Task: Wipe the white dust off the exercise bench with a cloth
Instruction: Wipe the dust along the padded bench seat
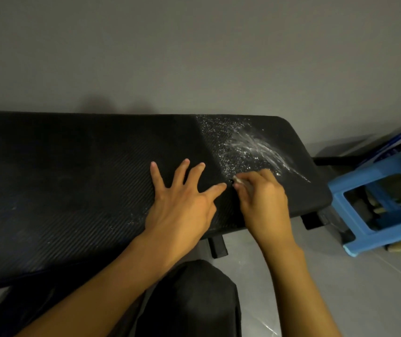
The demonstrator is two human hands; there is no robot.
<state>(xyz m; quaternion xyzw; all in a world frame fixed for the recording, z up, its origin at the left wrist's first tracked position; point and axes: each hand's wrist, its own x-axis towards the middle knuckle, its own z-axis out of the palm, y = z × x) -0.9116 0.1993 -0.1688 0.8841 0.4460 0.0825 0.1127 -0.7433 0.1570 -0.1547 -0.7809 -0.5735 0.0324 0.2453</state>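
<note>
Across the middle of my view lies the black bench [73,178], its ribbed padding clean on the left and speckled and streaked with white dust [245,147] on the right section past the seam. My left hand [182,205] rests flat on the padding, fingers spread, grip released. My right hand [262,200] sits at the seam beside the dust, grip clenched on something pale and small; I cannot tell whether it is the cloth. Right of the bench, a blue stool [377,203] is cut off by the frame edge. No writing is readable.
</note>
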